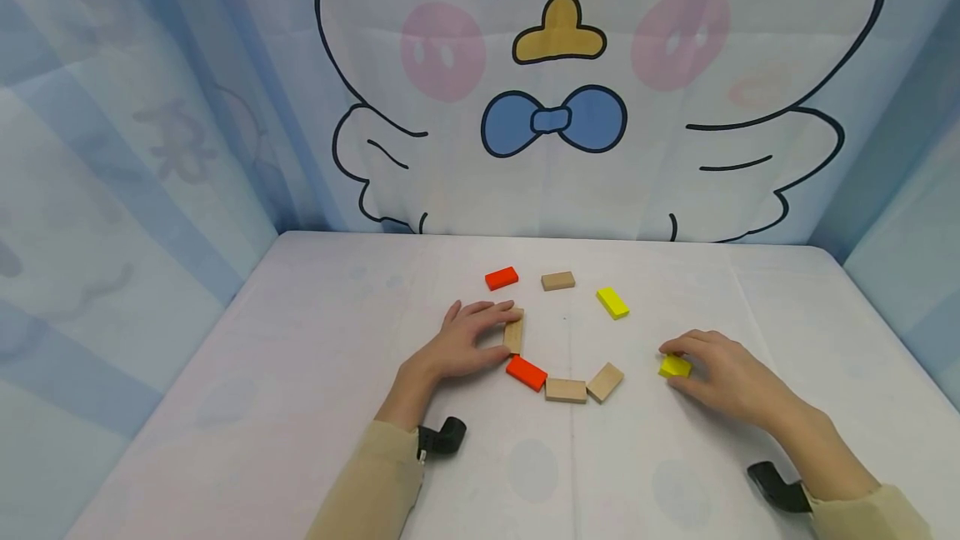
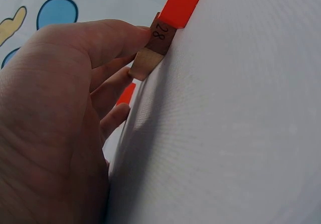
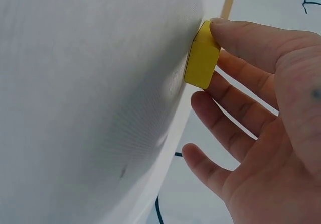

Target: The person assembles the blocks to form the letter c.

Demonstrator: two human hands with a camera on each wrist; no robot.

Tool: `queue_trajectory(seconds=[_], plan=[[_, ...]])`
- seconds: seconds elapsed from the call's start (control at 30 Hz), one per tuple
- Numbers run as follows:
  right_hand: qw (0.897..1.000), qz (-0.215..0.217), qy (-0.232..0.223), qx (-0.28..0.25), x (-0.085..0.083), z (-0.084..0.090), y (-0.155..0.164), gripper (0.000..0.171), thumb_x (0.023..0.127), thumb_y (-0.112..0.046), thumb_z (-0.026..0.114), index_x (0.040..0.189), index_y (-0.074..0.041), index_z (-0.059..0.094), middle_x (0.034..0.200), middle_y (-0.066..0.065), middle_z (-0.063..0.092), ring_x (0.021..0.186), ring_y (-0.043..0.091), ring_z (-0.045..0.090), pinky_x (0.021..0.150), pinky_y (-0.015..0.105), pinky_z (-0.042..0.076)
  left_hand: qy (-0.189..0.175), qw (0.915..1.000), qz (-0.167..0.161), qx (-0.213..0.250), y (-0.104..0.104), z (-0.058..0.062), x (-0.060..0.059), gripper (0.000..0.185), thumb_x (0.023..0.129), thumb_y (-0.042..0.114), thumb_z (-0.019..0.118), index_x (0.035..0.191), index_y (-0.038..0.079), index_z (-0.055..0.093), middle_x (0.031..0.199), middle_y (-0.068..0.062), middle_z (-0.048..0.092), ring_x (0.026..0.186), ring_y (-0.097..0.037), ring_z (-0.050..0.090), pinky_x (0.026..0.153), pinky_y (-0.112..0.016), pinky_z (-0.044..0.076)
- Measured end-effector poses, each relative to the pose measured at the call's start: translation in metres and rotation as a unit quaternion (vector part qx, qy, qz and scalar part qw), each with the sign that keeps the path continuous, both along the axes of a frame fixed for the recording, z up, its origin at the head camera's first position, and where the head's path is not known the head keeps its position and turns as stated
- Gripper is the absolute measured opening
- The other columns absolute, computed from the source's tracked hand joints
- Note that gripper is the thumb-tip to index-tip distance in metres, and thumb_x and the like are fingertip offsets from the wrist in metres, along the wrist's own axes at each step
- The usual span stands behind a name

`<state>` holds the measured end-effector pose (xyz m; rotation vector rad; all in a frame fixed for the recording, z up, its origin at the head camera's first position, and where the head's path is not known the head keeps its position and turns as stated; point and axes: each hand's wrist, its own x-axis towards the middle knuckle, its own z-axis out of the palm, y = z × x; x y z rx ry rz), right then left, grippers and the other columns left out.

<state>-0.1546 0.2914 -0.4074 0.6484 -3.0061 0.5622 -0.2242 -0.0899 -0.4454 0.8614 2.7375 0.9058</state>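
Note:
My left hand (image 1: 465, 344) pinches a plain wooden block (image 1: 513, 333) between thumb and fingers at the left of a loose ring of blocks. In the left wrist view its near face (image 2: 159, 37) is marked 28, and a red block (image 2: 183, 5) touches its end. That red block continues the curve toward a wooden block (image 1: 566, 391) and a slanted wooden block (image 1: 605, 382). Out to the right, my right hand (image 1: 723, 373) pinches a yellow block (image 1: 675, 366) between thumb and fingertips. The right wrist view shows this yellow block (image 3: 202, 66) close to the tabletop, its other fingers spread.
Toward the back lie another red block (image 1: 502, 278), a wooden block (image 1: 558, 281) and a yellow block (image 1: 613, 303), spaced apart. The white-clothed table (image 1: 300, 315) meets a printed curtain (image 1: 555, 190) at its far edge. Curtains also hang at both sides.

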Motion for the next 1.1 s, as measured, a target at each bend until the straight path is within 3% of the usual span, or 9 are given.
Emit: queue_trajectory(seconds=[0.57,1.1], plan=[[1.0,-0.021,-0.011,-0.003,0.0023,0.0002,0.001,0.039,0.081,-0.013,0.084,0.116,-0.003,0.07,0.107,0.007,0.068,0.098,0.029,0.062,0.09,0.056,0.052,0.002,1.0,0.002,-0.005,0.0004,0.0024,0.0003,0.052,0.096,0.034,0.063,0.147,0.027,0.055,0.158,0.006,0.04,0.146,-0.022,0.03,0.12,-0.053,-0.002],[1.0,-0.002,0.008,-0.013,0.0003,0.0014,-0.001,0.036,0.082,-0.009,0.082,0.116,-0.003,0.071,0.107,0.005,0.069,0.099,0.028,0.062,0.089,0.054,0.052,0.0,1.0,0.0,-0.001,0.0001,0.0033,0.0009,0.052,0.096,0.033,0.064,0.147,0.026,0.055,0.158,0.006,0.04,0.146,-0.023,0.03,0.12,-0.053,-0.003]])
